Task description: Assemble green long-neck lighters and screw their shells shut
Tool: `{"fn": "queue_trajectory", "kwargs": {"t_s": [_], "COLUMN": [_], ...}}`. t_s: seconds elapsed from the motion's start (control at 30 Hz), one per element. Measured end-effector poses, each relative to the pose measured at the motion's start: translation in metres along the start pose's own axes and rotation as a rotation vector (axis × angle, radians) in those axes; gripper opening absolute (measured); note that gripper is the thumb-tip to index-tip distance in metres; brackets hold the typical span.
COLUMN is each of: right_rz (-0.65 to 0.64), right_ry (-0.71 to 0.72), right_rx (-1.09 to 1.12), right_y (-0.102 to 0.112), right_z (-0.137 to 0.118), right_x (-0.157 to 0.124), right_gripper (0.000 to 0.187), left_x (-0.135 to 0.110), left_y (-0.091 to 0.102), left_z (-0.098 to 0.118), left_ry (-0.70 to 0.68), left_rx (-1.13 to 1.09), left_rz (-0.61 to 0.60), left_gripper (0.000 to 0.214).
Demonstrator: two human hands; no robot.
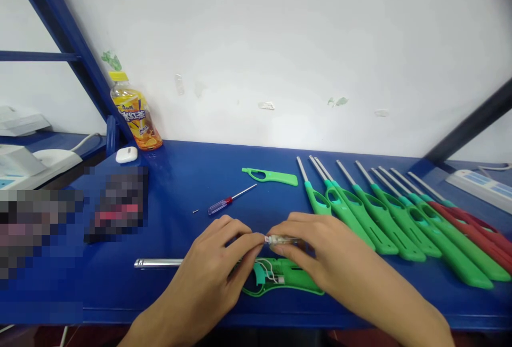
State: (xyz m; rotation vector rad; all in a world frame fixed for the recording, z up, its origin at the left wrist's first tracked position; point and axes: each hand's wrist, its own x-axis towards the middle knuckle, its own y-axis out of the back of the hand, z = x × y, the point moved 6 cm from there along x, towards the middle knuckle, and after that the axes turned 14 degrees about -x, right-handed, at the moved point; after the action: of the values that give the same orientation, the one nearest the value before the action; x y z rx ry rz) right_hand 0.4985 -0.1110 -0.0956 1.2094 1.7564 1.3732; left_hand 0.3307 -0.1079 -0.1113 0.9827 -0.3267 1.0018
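An opened green long-nosed lighter [294, 278] lies on the blue table [192, 176] near the front edge, its metal tube [158, 263] pointing left and thin wires showing inside. My right hand [320, 253] pinches a small clear part [280, 239] just above the lighter. My left hand [224, 256] pinches the left end of that same part, fingertips meeting those of the right hand. A separate green shell half [272, 176] and a small screwdriver with a clear and red handle [228, 202] lie further back. A tiny screw [196, 211] rests left of the screwdriver.
A row of several green lighters [384, 213] and some red ones [476, 229] lies at the right. A bottle of orange drink [136, 112] and a white puck-shaped object [127, 154] stand at the back left. A power strip [480, 187] sits far right. Blurred items lie at left.
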Motion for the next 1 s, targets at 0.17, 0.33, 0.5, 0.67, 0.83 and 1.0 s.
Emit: {"fn": "queue_trajectory", "kwargs": {"t_s": [0.17,0.33,0.5,0.67,0.83,1.0], "right_rz": [-0.025,-0.052,-0.062,-0.041,-0.051,-0.069], "right_ry": [-0.018,-0.012,0.03,0.059,0.051,0.023], "right_rx": [-0.019,0.012,0.061,0.085,0.094,0.109], "right_y": [-0.007,-0.007,0.004,0.01,0.009,0.009], "right_z": [0.001,0.004,0.002,-0.004,-0.004,-0.003], "right_x": [-0.005,-0.015,-0.01,-0.007,-0.008,-0.008], "right_gripper": [0.022,0.034,0.034,0.033,0.03,0.031], "left_x": [0.001,0.0,0.001,0.001,0.001,0.001], "left_y": [0.0,0.002,0.004,0.005,0.003,0.003], "left_z": [-0.001,-0.003,-0.002,-0.001,-0.002,-0.002], "left_ry": [0.007,0.01,0.001,-0.005,-0.005,-0.006], "left_rx": [0.01,-0.005,-0.011,-0.028,-0.04,-0.027], "left_rz": [0.0,0.034,0.048,0.053,0.052,0.056], "left_gripper": [0.022,0.027,0.027,0.025,0.026,0.026]}}
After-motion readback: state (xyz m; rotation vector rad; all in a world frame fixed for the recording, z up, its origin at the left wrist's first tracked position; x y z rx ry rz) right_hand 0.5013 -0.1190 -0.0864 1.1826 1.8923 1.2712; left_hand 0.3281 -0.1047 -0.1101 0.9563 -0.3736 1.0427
